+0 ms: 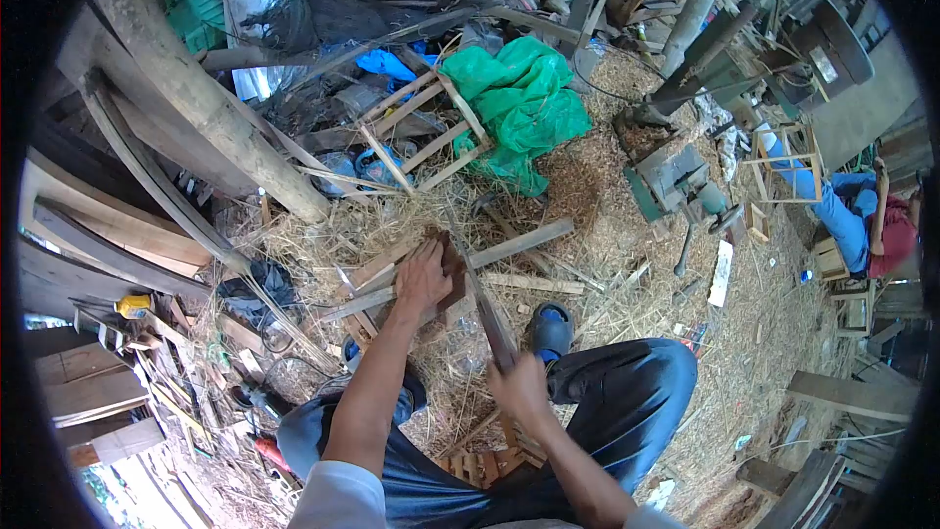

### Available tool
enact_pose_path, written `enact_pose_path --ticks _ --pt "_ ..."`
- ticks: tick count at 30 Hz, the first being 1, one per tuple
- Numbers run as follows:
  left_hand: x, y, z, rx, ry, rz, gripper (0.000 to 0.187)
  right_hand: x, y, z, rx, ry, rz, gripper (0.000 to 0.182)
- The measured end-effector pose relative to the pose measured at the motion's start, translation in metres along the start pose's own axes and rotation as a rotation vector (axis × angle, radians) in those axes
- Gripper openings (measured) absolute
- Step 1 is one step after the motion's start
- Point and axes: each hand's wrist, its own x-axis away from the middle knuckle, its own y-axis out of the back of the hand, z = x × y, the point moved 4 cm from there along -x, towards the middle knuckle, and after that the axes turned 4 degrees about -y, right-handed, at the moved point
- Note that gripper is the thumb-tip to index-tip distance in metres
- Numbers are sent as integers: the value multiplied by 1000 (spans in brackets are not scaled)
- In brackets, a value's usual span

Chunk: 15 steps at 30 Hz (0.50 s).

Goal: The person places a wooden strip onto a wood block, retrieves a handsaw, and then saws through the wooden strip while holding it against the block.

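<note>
My left hand [422,281] presses down on a dark brown piece of wood [452,272], its fingers curled along the near side. Closed around the lower end of a long, narrow, blade-like tool [489,318] is my right hand [520,389]. The tool tilts up and away, its far end beside the brown wood. Whether it is a saw or a knife I cannot make out. Under and beside the brown wood lie pale wooden strips [519,243], between my feet and the heap ahead.
Ahead stand a small wooden frame [421,127] and a crumpled green sheet [519,103]. A wooden post [211,103] leans at left. Right of centre is a metal machine [676,181]. A seated person [862,220] is at far right. Straw and shavings cover the ground.
</note>
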Motion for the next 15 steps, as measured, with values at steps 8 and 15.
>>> enact_pose_path --ticks 8,15 --pt "1 -12 11 -91 -50 19 63 -70 -41 11 66 -73 -26 29" --pt "5 4 -3 -38 -111 -79 56 29 10 -5 -82 -30 -4 29"
